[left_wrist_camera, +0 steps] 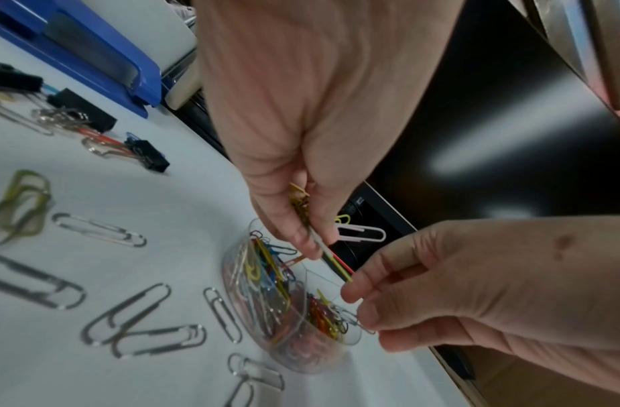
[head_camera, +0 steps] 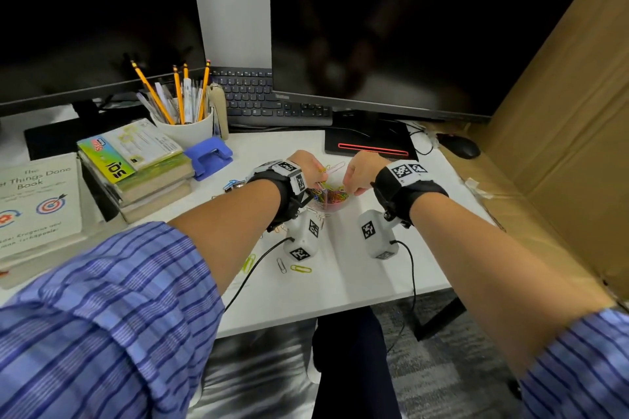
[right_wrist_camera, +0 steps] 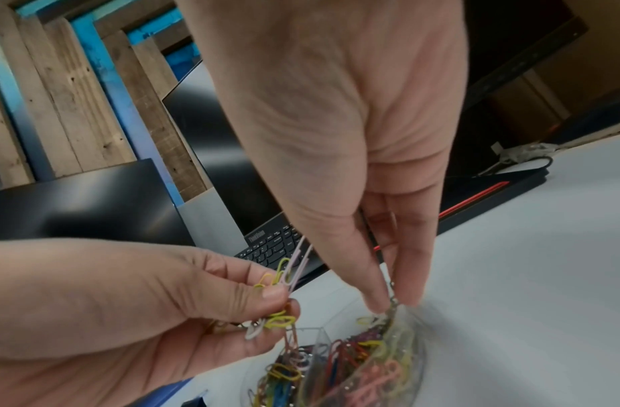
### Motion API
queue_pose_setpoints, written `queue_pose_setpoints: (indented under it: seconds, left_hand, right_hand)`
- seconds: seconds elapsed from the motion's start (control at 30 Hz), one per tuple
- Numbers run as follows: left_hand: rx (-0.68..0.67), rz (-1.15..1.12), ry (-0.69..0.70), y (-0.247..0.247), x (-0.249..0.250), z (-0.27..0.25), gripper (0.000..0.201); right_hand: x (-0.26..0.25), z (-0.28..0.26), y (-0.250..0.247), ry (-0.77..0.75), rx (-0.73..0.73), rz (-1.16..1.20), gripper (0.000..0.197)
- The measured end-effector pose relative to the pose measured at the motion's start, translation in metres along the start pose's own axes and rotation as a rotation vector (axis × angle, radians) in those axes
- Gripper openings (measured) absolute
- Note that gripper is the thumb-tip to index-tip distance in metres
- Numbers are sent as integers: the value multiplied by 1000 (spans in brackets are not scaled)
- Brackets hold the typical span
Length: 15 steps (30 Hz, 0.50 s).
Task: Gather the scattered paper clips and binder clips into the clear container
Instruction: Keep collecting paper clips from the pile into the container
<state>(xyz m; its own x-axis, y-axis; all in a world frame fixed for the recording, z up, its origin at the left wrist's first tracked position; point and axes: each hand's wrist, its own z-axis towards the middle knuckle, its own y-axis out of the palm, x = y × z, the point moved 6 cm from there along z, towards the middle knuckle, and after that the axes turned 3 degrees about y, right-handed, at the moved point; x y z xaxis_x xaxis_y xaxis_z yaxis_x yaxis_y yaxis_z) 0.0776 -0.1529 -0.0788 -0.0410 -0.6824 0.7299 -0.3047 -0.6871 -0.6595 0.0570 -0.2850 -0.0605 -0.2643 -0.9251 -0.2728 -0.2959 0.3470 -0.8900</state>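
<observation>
Pinched between the thumb and fingers of your left hand [head_camera: 308, 167] was a small bunch of yellow and pink paper clips [right_wrist_camera: 280, 278], held directly above the clear container [left_wrist_camera: 322, 358]. Your right hand [head_camera: 357, 173] pinched a silver clip [left_wrist_camera: 351, 319] at the container's rim, thumb and forefinger pressed together on it. That container stood on the white desk [head_camera: 357, 275] between both hands, divided into compartments and already holding many coloured clips. Loose silver paper clips [left_wrist_camera: 141, 325] lay on the desk at its 9 o'clock. Black binder clips [left_wrist_camera: 146, 154] sat farther off, at roughly 10 o'clock, near the blue hole punch [head_camera: 209, 156]. Two more loose clips [head_camera: 296, 267] lay at 6 o'clock, near the desk's front edge.
</observation>
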Motion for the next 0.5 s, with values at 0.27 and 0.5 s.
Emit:
queue_pose_setpoints:
  seconds: [0.27, 0.5]
  left_hand:
    - [4, 19, -16, 3, 3, -1, 28]
    - [14, 35, -1, 3, 4, -4, 32]
  right_hand:
    - [-13, -4, -2, -53, 49, -46, 28]
    - [-11, -5, -8, -71, 52, 110, 27]
